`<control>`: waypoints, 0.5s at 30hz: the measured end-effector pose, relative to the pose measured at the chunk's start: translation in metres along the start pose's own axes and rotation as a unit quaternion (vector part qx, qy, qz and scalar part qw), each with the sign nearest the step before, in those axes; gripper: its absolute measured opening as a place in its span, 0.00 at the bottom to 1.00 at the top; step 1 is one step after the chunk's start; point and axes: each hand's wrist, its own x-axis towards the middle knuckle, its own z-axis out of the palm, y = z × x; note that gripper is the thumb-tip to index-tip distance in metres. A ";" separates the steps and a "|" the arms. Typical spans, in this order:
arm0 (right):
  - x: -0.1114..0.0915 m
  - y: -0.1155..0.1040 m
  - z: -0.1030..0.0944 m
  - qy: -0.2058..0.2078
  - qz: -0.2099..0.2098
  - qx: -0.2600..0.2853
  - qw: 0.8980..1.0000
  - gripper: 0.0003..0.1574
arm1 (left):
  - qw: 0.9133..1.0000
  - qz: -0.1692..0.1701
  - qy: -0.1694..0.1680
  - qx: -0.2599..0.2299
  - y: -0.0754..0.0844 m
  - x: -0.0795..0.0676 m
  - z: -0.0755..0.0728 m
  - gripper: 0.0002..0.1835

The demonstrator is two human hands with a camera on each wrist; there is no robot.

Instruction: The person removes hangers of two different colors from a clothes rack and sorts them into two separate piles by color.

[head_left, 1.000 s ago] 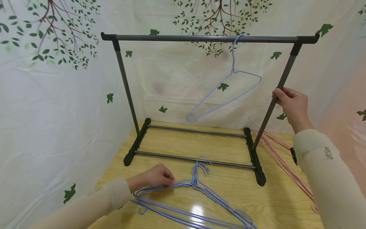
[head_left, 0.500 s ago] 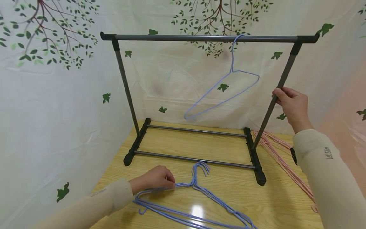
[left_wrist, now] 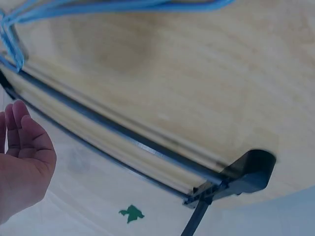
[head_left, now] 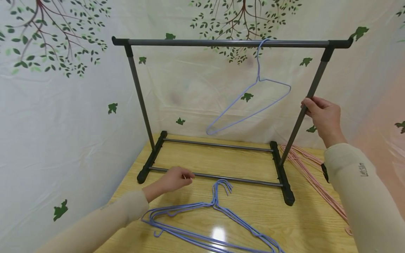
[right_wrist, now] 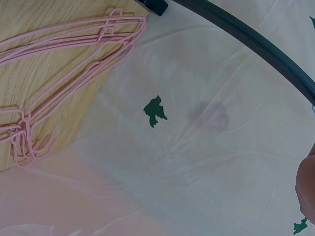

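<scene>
My left hand [head_left: 175, 180] hovers above the table by the rack's front lower bar, fingers loosely bent with nothing in them; its palm side appears in the left wrist view [left_wrist: 27, 162]. Below it lies a pile of blue wire hangers [head_left: 202, 203], their hooks bunched near that bar. My right hand [head_left: 324, 117] grips the right post of the dark garment rack [head_left: 221, 43], thumb in front. Only an edge of that hand [right_wrist: 306, 191] enters the right wrist view. One blue hanger [head_left: 232, 103] hangs from the top bar, right of centre.
Pink wire hangers [head_left: 313, 182] lie on the wooden table [head_left: 196, 158] to the right of the rack, partly behind my right sleeve. A pale curtain [head_left: 202, 88] printed with leaves closes off the back and sides.
My left hand has let go of the blue hangers and risen away from them. The raised hook in the pile has settled among the others. The right hand stays on the post.
</scene>
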 end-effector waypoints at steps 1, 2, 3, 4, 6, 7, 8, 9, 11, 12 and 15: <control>0.000 0.000 0.000 0.000 0.001 0.001 1.000 0.22 | 1.000 -0.003 0.014 -0.004 0.002 0.003 -0.004 0.11; -0.001 0.000 0.000 0.000 -0.001 -0.001 1.000 0.22 | 1.000 0.000 0.030 -0.004 0.004 0.006 -0.009 0.11; -0.001 0.000 0.000 0.001 -0.002 0.000 1.000 0.21 | 0.999 0.001 0.045 -0.006 0.007 0.010 -0.014 0.12; -0.002 -0.001 0.000 0.001 -0.002 0.001 1.000 0.20 | 0.998 0.002 0.061 -0.008 0.011 0.013 -0.019 0.12; -0.005 -0.001 0.001 0.002 -0.004 0.002 1.000 0.19 | 0.996 0.007 0.091 -0.013 0.019 0.020 -0.031 0.15; -0.006 -0.002 0.001 0.003 -0.006 -0.001 1.000 0.18 | 0.994 0.012 0.105 -0.015 0.024 0.024 -0.037 0.16; -0.008 -0.002 0.002 0.004 -0.008 0.000 1.000 0.18 | 0.993 0.015 0.117 -0.020 0.029 0.027 -0.043 0.18; -0.009 -0.003 0.002 0.005 -0.007 0.002 1.000 0.18 | 0.992 0.015 0.126 -0.027 0.035 0.030 -0.050 0.19; -0.012 -0.003 0.002 0.006 -0.006 0.005 1.000 0.18 | 0.989 0.020 0.143 -0.041 0.047 0.036 -0.062 0.22; -0.014 -0.004 0.003 0.007 -0.006 0.004 1.000 0.17 | 0.987 0.025 0.150 -0.047 0.054 0.039 -0.068 0.22; -0.018 -0.005 0.004 0.009 -0.005 0.003 1.000 0.18 | 0.984 0.039 0.167 -0.053 0.073 0.048 -0.084 0.23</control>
